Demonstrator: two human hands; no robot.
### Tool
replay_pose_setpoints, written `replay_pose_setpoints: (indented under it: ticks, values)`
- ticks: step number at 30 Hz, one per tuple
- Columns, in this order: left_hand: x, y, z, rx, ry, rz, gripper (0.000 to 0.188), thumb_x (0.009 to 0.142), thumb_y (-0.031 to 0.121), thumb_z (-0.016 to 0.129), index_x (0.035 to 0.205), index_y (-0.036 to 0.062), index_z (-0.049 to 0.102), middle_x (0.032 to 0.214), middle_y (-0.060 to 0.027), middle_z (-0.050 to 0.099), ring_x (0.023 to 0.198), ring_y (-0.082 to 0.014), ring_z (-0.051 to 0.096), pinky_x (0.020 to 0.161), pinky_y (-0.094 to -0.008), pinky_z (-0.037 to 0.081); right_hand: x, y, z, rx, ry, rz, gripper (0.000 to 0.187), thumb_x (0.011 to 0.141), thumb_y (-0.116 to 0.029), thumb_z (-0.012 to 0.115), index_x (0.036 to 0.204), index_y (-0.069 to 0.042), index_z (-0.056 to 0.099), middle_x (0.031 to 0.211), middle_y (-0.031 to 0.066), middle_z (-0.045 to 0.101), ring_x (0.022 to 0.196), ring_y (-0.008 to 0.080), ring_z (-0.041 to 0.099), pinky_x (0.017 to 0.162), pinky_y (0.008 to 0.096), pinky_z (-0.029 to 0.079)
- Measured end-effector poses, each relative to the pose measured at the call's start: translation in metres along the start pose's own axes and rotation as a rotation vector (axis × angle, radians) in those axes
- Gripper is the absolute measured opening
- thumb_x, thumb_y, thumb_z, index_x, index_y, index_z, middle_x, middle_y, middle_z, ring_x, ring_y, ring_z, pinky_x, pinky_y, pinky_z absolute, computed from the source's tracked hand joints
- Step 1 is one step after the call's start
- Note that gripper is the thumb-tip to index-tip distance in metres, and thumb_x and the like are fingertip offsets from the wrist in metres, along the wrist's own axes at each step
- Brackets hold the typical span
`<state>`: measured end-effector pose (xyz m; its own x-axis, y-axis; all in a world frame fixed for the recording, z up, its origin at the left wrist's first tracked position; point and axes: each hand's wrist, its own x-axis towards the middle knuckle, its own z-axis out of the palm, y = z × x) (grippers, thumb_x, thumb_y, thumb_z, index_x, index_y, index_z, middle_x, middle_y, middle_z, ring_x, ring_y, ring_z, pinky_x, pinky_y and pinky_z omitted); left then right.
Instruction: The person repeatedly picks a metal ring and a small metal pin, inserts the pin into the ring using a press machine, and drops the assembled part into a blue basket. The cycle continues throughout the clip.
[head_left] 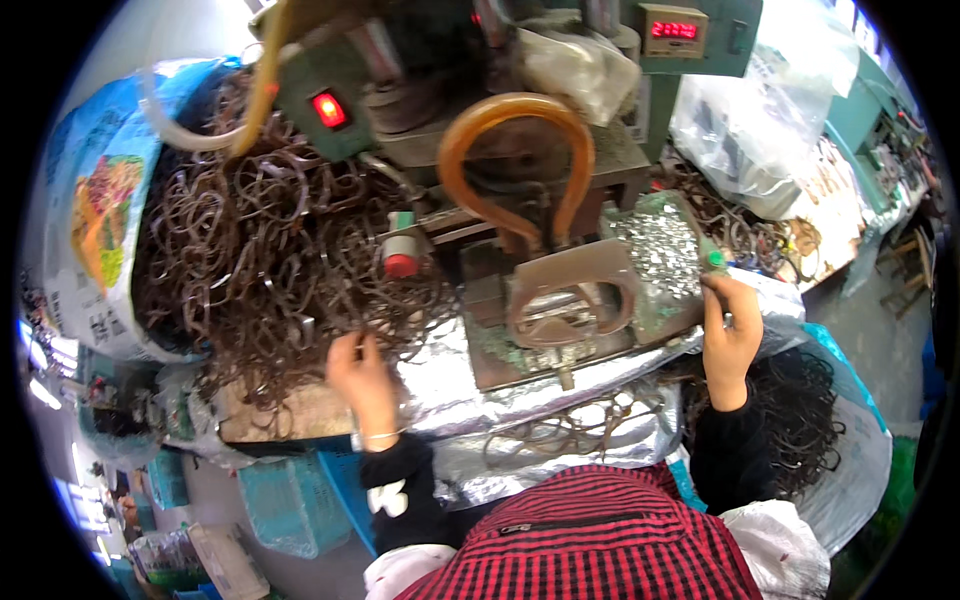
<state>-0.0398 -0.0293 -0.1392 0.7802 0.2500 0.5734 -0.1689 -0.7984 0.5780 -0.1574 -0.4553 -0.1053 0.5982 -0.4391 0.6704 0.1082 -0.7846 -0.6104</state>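
Observation:
My left hand (362, 388) is at the near edge of a large heap of curved brown strips (270, 240). Its fingers are bent and somewhat apart, slightly blurred, and no held strip can be made out. On the right, my right hand (732, 335) has its fingertips drawn together just below a green button (714, 260), beside a tray of small silvery metal pieces (655, 250). Whatever those fingertips hold, if anything, is hidden. Between the hands, a brown translucent framed part (572, 292) sits on the machine's metal bed (490, 360).
A green machine (320, 95) with a lit red switch rises behind the bed. An orange-brown hose loop (517, 110) stands over it, and a red button (401, 264) sits to its left. A bag of dark strips (800, 420) is at lower right; a teal crate (297, 505) at lower left.

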Motion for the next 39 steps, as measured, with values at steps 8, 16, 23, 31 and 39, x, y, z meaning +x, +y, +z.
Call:
replay_pose_setpoints:
  ticks: [8, 16, 23, 31, 39]
  values:
    - [0.036, 0.076, -0.055, -0.538, -0.158, -0.047, 0.033, 0.103, 0.013, 0.054, 0.133, -0.0008, 0.059, 0.084, 0.0003, 0.061, 0.062, -0.0024, 0.047, 0.052, -0.0182, 0.039, 0.033, -0.076, 0.000, 0.353, -0.223, -0.148, 0.020, 0.078, 0.006, 0.067, 0.095, -0.003, 0.075, 0.087, 0.0117, 0.071, 0.083, 0.0276, 0.067, 0.077, 0.0358, 0.051]
    - [-0.013, 0.080, 0.004, -0.688, -0.015, -0.287, 0.030, 0.099, 0.007, 0.058, 0.128, -0.0029, 0.061, 0.090, -0.0065, 0.067, 0.069, -0.0085, 0.057, 0.057, -0.0221, 0.047, 0.031, -0.112, 0.066, 0.849, -0.278, 0.306, 0.032, 0.084, 0.001, 0.068, 0.115, 0.001, 0.063, 0.096, 0.0073, 0.068, 0.092, 0.0142, 0.065, 0.084, 0.0277, 0.050]
    - [0.038, 0.147, -0.046, -0.852, 0.172, 0.537, 0.033, 0.101, 0.000, 0.048, 0.133, -0.0009, 0.055, 0.091, -0.0168, 0.066, 0.071, -0.0171, 0.060, 0.058, -0.0240, 0.049, 0.042, -0.129, 0.058, 1.185, -0.468, 0.609, 0.047, 0.086, 0.003, 0.068, 0.129, 0.005, 0.051, 0.096, 0.0038, 0.067, 0.091, 0.0074, 0.060, 0.084, 0.0221, 0.047]
    - [0.028, 0.170, -0.043, -0.761, 0.046, 0.554, 0.029, 0.087, -0.003, 0.054, 0.111, -0.0010, 0.069, 0.089, -0.0160, 0.071, 0.078, -0.0248, 0.068, 0.060, -0.0330, 0.054, 0.025, -0.146, 0.028, 0.993, -0.430, 0.339, 0.053, 0.085, 0.001, 0.061, 0.137, 0.000, 0.049, 0.129, 0.0147, 0.060, 0.113, 0.0233, 0.063, 0.100, 0.0350, 0.047]
    - [0.003, 0.189, -0.002, -0.488, -0.133, 1.038, 0.035, 0.078, -0.015, 0.060, 0.106, 0.0038, 0.067, 0.095, -0.0164, 0.070, 0.072, -0.0284, 0.065, 0.061, -0.0348, 0.051, 0.024, -0.003, 0.045, -0.362, -0.207, -0.062, 0.026, 0.075, -0.014, 0.074, 0.100, -0.009, 0.068, 0.122, 0.0198, 0.059, 0.130, 0.0395, 0.047, 0.087, 0.0506, 0.050]
